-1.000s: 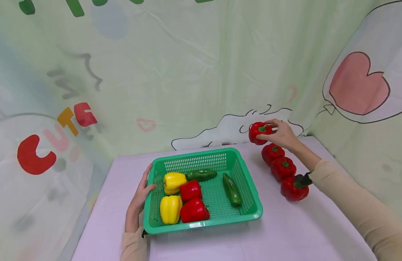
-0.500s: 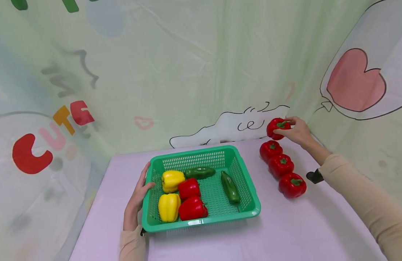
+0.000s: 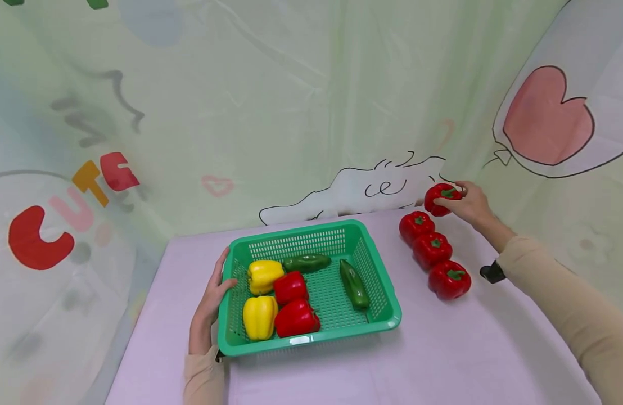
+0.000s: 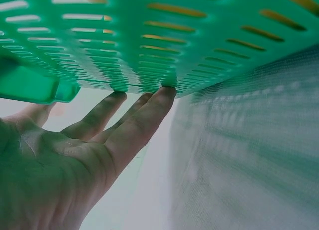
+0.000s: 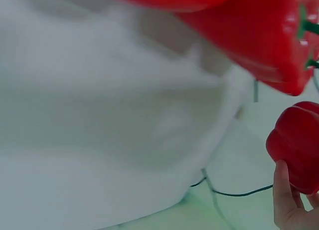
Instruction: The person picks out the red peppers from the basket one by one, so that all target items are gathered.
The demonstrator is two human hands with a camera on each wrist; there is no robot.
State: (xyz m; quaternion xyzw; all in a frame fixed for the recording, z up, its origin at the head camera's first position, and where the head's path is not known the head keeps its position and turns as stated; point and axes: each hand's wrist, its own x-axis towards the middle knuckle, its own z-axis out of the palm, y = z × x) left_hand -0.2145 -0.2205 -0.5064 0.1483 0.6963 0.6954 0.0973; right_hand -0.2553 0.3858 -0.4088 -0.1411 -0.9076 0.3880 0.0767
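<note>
My right hand [image 3: 470,203] holds a red bell pepper [image 3: 439,200], green stem showing, near the table's back right corner. In the right wrist view, fingers and thumb grip that bell pepper [image 5: 296,145]. Just in front of it, several more red bell peppers [image 3: 432,250] form a slanting row. My left hand [image 3: 211,295] grips the left side of a green plastic basket [image 3: 342,333], thumb over the rim. In the left wrist view, fingertips [image 4: 167,93] touch the slotted outside wall [image 4: 129,45].
Inside the basket lie two yellow bell peppers [image 3: 261,318], two red bell peppers [image 3: 297,318] and two long green peppers [image 3: 354,286]. A pale cloth [image 3: 316,374] covers the table. Printed curtains [image 3: 291,112] stand close behind and at both sides.
My right hand has carried its red bell pepper rightward, past the far end of the row. My left hand keeps its hold on the basket. The head view has shifted slightly.
</note>
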